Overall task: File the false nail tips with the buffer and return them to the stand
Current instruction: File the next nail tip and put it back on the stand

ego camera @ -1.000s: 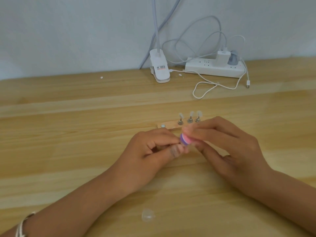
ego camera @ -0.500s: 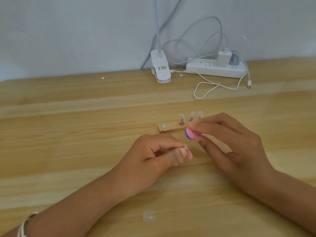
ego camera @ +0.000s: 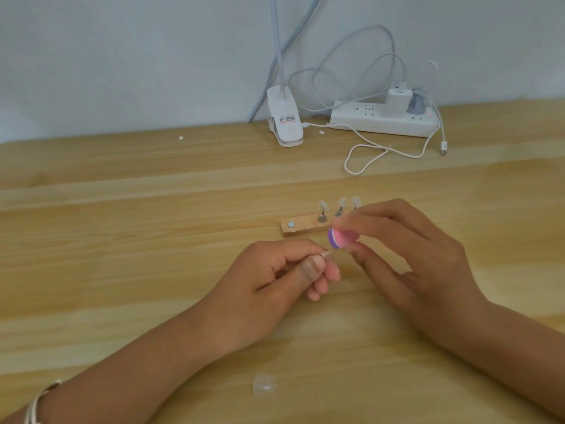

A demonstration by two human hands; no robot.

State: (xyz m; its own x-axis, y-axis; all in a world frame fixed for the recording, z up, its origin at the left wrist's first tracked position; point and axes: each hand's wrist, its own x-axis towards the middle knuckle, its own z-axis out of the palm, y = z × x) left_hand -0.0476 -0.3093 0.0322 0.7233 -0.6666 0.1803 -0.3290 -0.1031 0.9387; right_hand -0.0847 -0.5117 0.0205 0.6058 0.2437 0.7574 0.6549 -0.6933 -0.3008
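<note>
Nearest us, a small clear piece (ego camera: 264, 384) lies loose, well short of both grips. Our left hand (ego camera: 269, 283) pinches one false nail tip (ego camera: 326, 254) between thumb and forefinger, its edge just clear of them. Just beyond, seemingly not touching, the buffer (ego camera: 341, 238) sits pinched in our right hand (ego camera: 406, 255). We judge light, short strokes on that exposed edge best, with the pinch firm. Past both grips, the stand (ego camera: 302, 229) shows one bare seat beside three mounted tips (ego camera: 323, 206).

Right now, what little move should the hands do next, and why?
Probably the left hand carries its nail tip to the bare spot on the stand: the right hand holds the buffer clear of it.
</note>
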